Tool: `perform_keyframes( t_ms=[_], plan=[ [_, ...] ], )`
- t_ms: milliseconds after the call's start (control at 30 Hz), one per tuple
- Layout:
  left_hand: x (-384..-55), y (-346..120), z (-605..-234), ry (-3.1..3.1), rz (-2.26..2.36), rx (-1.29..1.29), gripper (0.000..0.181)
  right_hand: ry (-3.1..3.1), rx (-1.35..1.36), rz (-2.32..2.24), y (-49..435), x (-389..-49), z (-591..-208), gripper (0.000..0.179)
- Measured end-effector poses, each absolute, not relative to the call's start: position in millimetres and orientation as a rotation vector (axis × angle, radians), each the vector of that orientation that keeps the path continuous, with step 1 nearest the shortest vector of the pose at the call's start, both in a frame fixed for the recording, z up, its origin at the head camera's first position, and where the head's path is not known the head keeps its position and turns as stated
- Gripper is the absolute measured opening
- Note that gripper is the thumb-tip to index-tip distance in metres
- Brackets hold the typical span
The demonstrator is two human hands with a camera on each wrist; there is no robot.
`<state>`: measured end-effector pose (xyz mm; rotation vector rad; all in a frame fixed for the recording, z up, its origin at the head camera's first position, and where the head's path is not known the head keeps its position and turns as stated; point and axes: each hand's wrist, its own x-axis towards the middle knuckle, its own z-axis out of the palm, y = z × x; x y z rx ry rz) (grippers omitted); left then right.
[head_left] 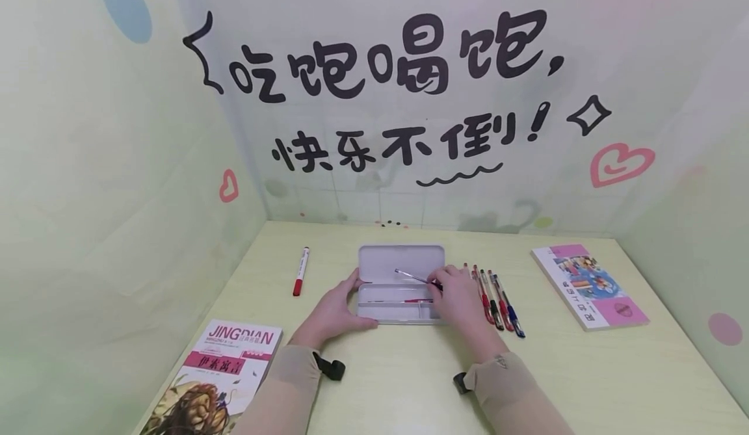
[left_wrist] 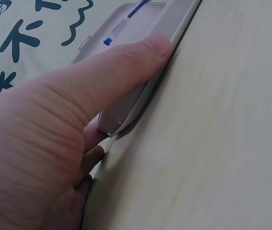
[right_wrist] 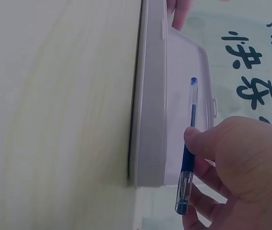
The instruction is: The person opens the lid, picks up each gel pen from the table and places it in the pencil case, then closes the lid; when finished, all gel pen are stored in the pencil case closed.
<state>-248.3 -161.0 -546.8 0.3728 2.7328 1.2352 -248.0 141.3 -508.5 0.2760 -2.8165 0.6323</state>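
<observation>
An open pale lilac pencil case [head_left: 401, 259] lies on the table with its lid tilted back. My left hand [head_left: 336, 311] grips its left end, the thumb [left_wrist: 145, 57] along the front rim and the fingers behind. In my right hand [head_left: 459, 298] a blue gel pen [right_wrist: 187, 160] is pinched between thumb and fingers. The pen is held over the right part of the case, its clear end pointing left across the lid. A thin red pen [head_left: 418, 301] lies in the case, partly hidden by the right hand. Small dividers split the tray into compartments.
Several capped pens [head_left: 497, 305], red, black and blue, lie side by side right of the case. A red and white marker [head_left: 301, 271] lies to the left. One book [head_left: 591, 287] rests at the far right, another book [head_left: 219, 370] at the front left. Walls [head_left: 374, 194] enclose the table.
</observation>
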Motion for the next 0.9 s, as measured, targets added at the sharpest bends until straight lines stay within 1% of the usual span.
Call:
perform_keyframes(
  t_ms=[333, 500, 667, 900],
  plan=[
    [-248, -161, -545, 2.727, 1.211, 0.363, 0.141, -2.87, 0.397, 0.604, 117, -250, -510, 0.008],
    [-247, -162, -545, 2.73, 1.211, 0.363, 0.141, -2.924, 0.439, 0.599, 107, -251, -512, 0.01],
    [-247, -161, -547, 2.745, 1.195, 0.363, 0.141, -2.955, 0.463, 0.594, 102, -252, -513, 0.013],
    [-248, -161, -546, 2.758, 1.184, 0.356, 0.141, -2.956, 0.487, 0.556, 100, -251, -510, 0.009]
  ],
)
